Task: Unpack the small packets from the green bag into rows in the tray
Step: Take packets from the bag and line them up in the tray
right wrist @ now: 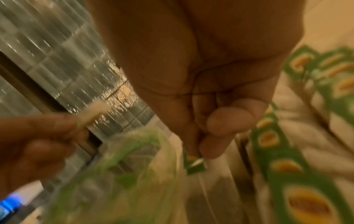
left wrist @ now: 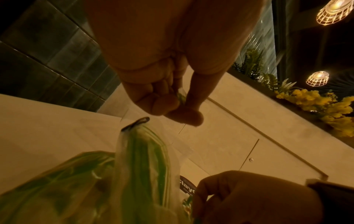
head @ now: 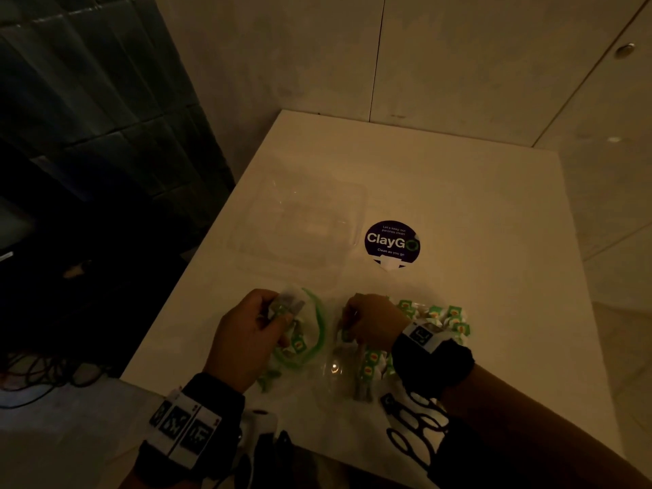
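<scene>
A clear bag with a green zip rim (head: pixel 317 333) lies on the white table (head: pixel 458 213) between my hands, with several packets still inside. My left hand (head: pixel 268 315) pinches the bag's rim, fingers curled, as the left wrist view shows (left wrist: pixel 178 106). My right hand (head: pixel 352 322) pinches one small green-labelled packet (right wrist: pixel 194 163) just right of the bag's mouth (right wrist: pixel 118 174). Several packets (head: pixel 444 314) lie in rows to the right of and below my right hand, also seen close up (right wrist: pixel 298 166). A clear plastic tray (head: pixel 352 206) sits farther back and looks empty.
A round dark "ClayGo" sticker (head: pixel 391 241) is on the table right of the clear tray. The table's left edge (head: pixel 183 277) drops to a dark floor with cables. Walls close in behind the table. A black-and-white patterned item (head: pixel 412 425) lies at the front edge.
</scene>
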The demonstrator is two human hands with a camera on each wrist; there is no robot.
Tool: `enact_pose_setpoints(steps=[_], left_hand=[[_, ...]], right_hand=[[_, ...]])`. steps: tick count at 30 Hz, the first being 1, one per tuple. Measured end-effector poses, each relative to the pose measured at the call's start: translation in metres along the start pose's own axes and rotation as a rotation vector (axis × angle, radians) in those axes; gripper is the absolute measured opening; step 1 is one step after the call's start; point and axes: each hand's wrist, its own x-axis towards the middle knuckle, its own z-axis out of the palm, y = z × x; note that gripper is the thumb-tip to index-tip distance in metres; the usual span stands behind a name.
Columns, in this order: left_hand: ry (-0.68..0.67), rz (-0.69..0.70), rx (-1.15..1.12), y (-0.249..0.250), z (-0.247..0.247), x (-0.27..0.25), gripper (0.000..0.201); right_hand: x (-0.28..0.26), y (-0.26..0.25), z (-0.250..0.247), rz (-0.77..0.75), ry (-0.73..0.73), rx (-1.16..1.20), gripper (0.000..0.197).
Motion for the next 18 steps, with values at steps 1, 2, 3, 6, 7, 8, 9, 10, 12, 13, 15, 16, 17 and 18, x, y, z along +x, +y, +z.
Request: enact_pose_setpoints(steps=[1,2,3,6,7,8,9,10,12,13,15,16,17,18], left_hand=[[-0.01,0.007,-0.006,0.001,0.001,0.0,0.008],[-0.022,0.017,-0.009,0.002,0.001,0.0,0.008],[-0.034,0.027,-0.014,0.004,0.002,-0.001,0.008],[-0.057,0.037,-0.034,0.006,0.004,-0.001,0.011],[-0.061,0.04,-0.034,0.007,0.004,-0.001,0.012],[-0.064,0.043,-0.03,0.007,0.005,-0.001,0.013],[-0.066,0.042,-0.03,0.007,0.005,-0.001,0.013],[-0.065,0.038,-0.033,0.008,0.005,-0.001,0.013],[-0.069,0.025,-0.023,0.008,0.006,-0.002,0.014],[-0.076,0.031,0.012,0.008,0.006,-0.001,0.015],[-0.09,0.082,0.124,0.007,0.008,0.0,0.015],[-0.1,0.113,0.16,0.007,0.009,0.0,0.015],[-0.113,0.145,0.183,0.008,0.011,0.001,0.015],[-0.13,0.18,0.207,0.009,0.013,0.002,0.014]], right_hand=[[0.002,0.0,0.003,0.009,0.012,-0.013,0.014],[0.003,-0.001,0.006,0.009,0.028,-0.044,0.016],[0.005,-0.001,0.008,0.0,0.051,-0.09,0.017],[0.008,-0.004,0.008,-0.023,0.117,-0.153,0.015],[0.009,-0.005,0.007,-0.023,0.125,-0.16,0.016],[0.009,-0.006,0.006,-0.021,0.129,-0.173,0.018],[0.007,-0.007,0.004,-0.02,0.133,-0.193,0.02],[0.005,-0.008,0.001,-0.022,0.14,-0.213,0.019],[-0.001,-0.009,-0.006,-0.039,0.184,-0.212,0.011],[-0.005,-0.01,-0.011,-0.058,0.223,-0.18,0.01],[-0.016,-0.013,-0.021,-0.133,0.289,-0.052,0.011],[-0.024,-0.017,-0.027,-0.184,0.282,0.037,0.011],[-0.032,-0.022,-0.031,-0.247,0.241,0.12,0.011],[-0.041,-0.028,-0.034,-0.314,0.176,0.169,0.015]])
